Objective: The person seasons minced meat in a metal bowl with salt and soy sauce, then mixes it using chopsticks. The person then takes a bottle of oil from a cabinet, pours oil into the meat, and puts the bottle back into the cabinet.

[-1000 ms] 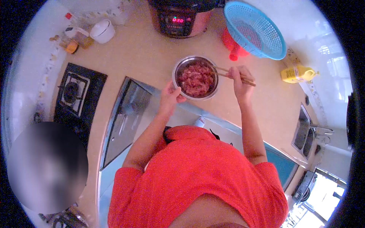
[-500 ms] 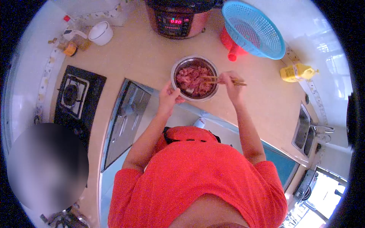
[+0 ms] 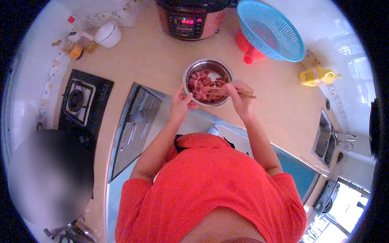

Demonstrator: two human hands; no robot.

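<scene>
A round metal bowl (image 3: 186, 77) stands near the counter's front edge, holding pieces of raw red meat (image 3: 198, 83). Its lower left rim is gripped by my left hand (image 3: 180, 104), the thumb over the edge and the fingers against the outside. My right hand (image 3: 242, 99), at the bowl's right side, is closed around wooden chopsticks (image 3: 247, 94). Their tips reach into the meat, and their back ends stick out to the right. A bare patch of the bowl's bottom shows near the far side.
An electric pressure cooker (image 3: 187, 24) stands behind the bowl. To its right, a blue plastic basket (image 3: 279, 36) rests on a red container (image 3: 247, 48). A yellow bottle (image 3: 314, 77) and a sink (image 3: 324, 137) are at right; a gas stove (image 3: 83, 97) and white bowl (image 3: 108, 35) at left.
My right hand has moved left and toward me with the chopsticks. The meat has shifted in the bowl, baring a patch of bottom at the far side. My left hand stays on the rim.
</scene>
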